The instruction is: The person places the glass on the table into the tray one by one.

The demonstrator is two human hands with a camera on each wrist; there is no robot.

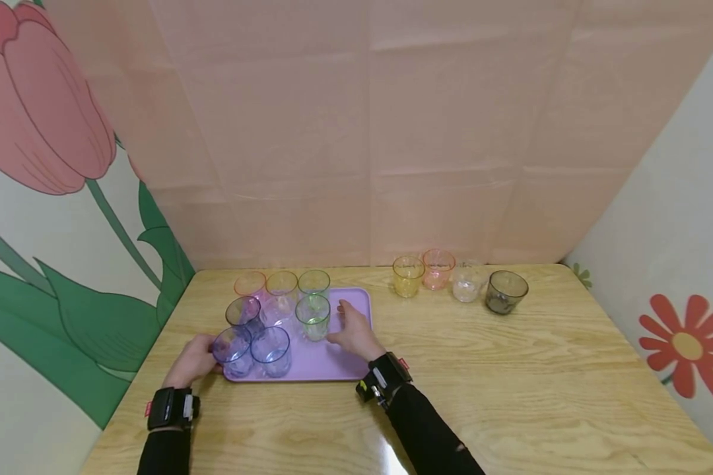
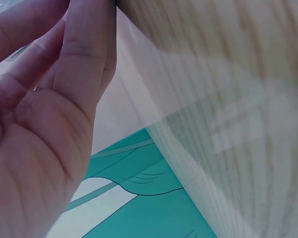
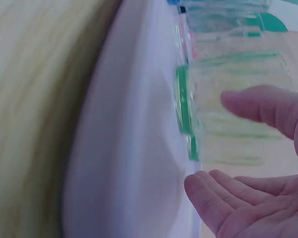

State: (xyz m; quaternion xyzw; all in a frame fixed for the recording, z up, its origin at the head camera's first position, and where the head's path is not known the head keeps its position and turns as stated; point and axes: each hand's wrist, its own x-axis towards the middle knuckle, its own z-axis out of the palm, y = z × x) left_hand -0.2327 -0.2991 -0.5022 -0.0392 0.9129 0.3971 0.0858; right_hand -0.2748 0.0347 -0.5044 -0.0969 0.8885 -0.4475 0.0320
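On tray, front green glass mouth up, axis vertical; right hand spread, empty; left hand grip unclear

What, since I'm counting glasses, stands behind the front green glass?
Another green glass: in the head view its upper part shows, but the front green glass covers most of its lower part there.
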